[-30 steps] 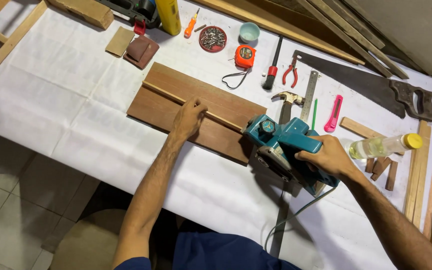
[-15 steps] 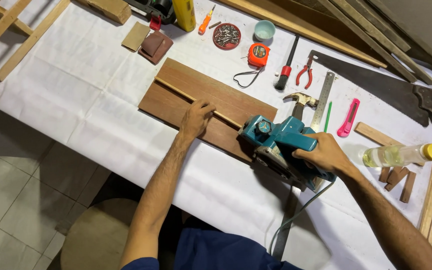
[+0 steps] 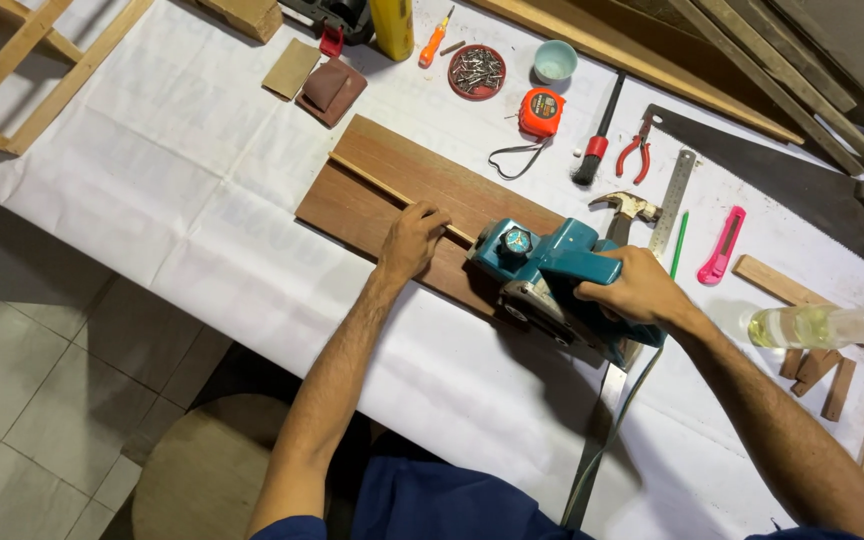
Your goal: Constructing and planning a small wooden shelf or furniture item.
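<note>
A clear plastic bottle (image 3: 820, 326) with a yellow cap lies at three o'clock; a yellow upright container (image 3: 391, 25) stands at twelve o'clock. No signs or screens show.
</note>
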